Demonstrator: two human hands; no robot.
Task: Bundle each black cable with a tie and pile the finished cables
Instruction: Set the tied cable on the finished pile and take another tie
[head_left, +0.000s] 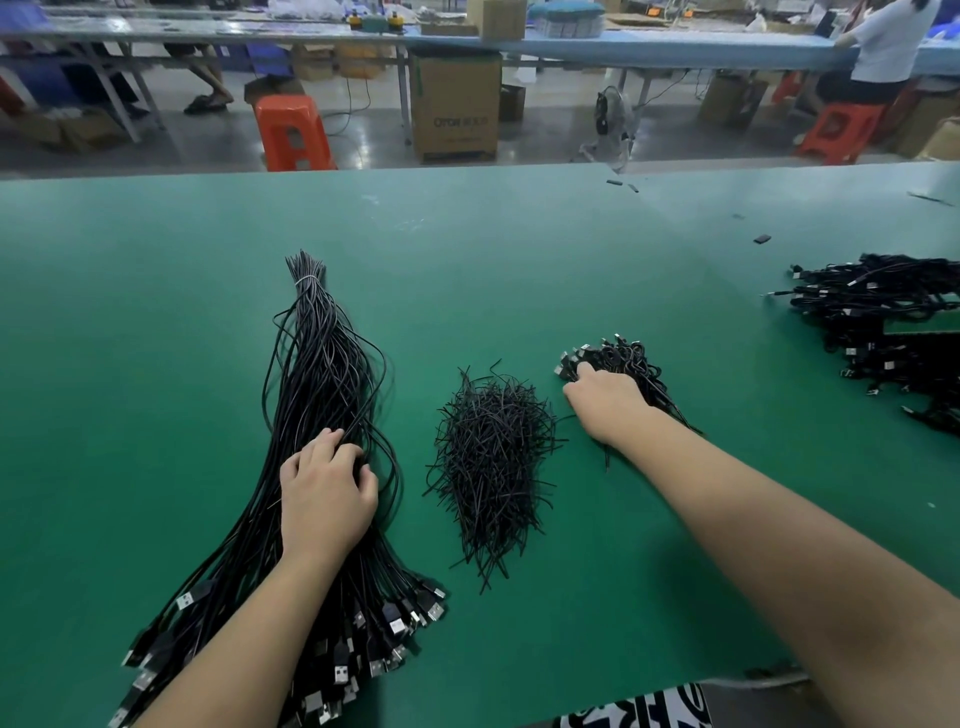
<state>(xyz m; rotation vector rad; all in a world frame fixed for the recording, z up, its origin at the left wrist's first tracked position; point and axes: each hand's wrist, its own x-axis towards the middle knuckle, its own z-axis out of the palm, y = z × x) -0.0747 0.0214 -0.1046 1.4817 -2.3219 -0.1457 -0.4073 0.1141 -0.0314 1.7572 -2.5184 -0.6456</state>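
my left hand (324, 486) curls its fingers into the loose cables (317, 415) near the table's (156, 312) near edge. my right hand (605, 402) presses, fingers bent, on a small bundle pile (623, 361); grip hidden. ties (491, 467) lie between. a larger pile (893, 322) is cut off at the right edge. the box (457, 111) print is unreadable. green mat, factory floor.

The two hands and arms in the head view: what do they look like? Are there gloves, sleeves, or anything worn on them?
Both are bare. The left hand and the right hand have no gloves, and no rings, watch or bracelet show. No sleeve shows on either forearm as far as the picture's edge. The fingernails look short and unpainted.
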